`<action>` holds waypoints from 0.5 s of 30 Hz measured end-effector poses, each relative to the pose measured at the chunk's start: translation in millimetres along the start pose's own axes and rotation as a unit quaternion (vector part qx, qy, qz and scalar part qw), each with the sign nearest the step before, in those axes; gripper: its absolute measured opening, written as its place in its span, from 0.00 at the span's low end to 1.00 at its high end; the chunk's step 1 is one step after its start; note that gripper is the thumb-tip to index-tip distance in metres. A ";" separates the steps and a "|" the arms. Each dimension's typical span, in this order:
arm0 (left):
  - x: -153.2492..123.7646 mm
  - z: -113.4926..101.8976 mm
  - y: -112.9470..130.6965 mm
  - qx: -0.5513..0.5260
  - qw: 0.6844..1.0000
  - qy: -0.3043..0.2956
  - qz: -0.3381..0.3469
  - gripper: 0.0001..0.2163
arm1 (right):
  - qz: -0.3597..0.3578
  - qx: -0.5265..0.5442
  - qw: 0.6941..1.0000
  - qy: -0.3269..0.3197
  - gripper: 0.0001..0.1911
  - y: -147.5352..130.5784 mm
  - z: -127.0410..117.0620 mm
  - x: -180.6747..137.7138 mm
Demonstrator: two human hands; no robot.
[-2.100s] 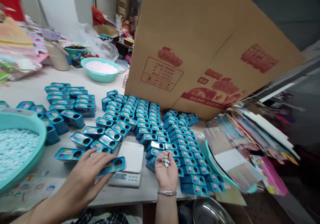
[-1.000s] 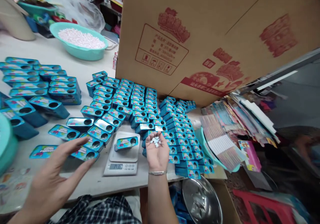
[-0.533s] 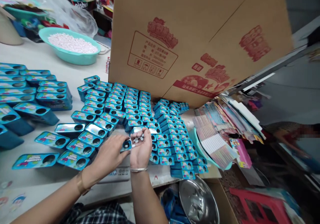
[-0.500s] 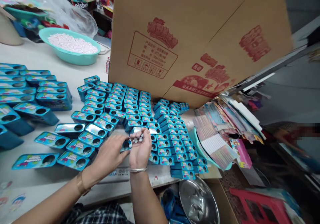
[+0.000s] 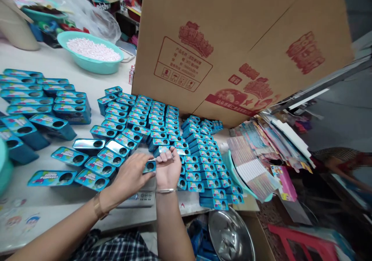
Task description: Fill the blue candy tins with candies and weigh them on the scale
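Observation:
My left hand point(image 5: 132, 177) pinches a small blue tin point(image 5: 149, 166) with a round dark opening in its printed top. Right beside it, my right hand point(image 5: 167, 171) is palm up, its fingers curled in over the palm against the tin's end. The small white candies in that palm are now hidden behind the curled fingers. Around both hands stand many upright blue tins point(image 5: 100, 166) of the same kind, in rows, each with a round hole in its top. Another block of tins point(image 5: 72, 108) stands at the left.
A turquoise bowl point(image 5: 94, 68) of white candies sits at the back left. Behind the tins rises a large cardboard carton point(image 5: 226, 40). Stacked printed sheets point(image 5: 273, 137) lie at the right. Below the table edge is a steel basin point(image 5: 231, 234). A person point(image 5: 345, 168) is at far right.
The fingers of my right hand have curled in over the candies, which showed in the open palm before. My left hand keeps the tin beside it. The view has shifted slightly left.

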State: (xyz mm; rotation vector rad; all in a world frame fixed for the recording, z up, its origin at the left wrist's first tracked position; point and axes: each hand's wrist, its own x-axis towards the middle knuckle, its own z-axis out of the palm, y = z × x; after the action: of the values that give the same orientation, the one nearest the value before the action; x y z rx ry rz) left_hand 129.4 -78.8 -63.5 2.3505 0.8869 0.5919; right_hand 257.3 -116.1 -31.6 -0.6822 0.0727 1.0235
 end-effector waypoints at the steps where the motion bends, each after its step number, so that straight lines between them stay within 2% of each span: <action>1: -2.1 -8.0 0.6 -0.007 1.000 0.011 0.009 0.19 | 0.019 0.015 1.000 -0.009 0.08 -6.9 -2.1 0.8; 4: -14.1 -43.7 -0.6 -0.027 0.996 0.080 0.013 0.27 | 0.031 0.060 0.998 -0.018 0.10 -29.3 -7.4 -1.1; 6: -25.9 -70.2 -3.9 -0.029 0.992 0.121 -0.020 0.28 | 0.012 0.081 0.997 -0.013 0.10 -41.9 -10.1 -4.9; 9: -44.8 -97.8 -11.2 -0.021 0.986 0.137 -0.091 0.27 | -0.018 0.083 0.996 0.003 0.11 -51.5 -14.1 -10.5; 12: -59.9 -105.0 -17.0 0.002 0.980 0.146 -0.135 0.27 | -0.026 0.063 0.998 0.017 0.10 -50.4 -18.4 -12.5; 15: -68.2 -101.0 -18.1 0.010 0.977 0.147 -0.156 0.27 | -0.013 0.055 0.998 0.038 0.08 -44.3 -20.6 -12.0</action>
State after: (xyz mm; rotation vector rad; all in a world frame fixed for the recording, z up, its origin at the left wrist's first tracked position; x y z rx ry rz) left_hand 17.0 -80.9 -12.9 2.1107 1.3683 0.8117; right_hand 291.8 -151.5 -21.9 -0.6201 0.1838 0.9619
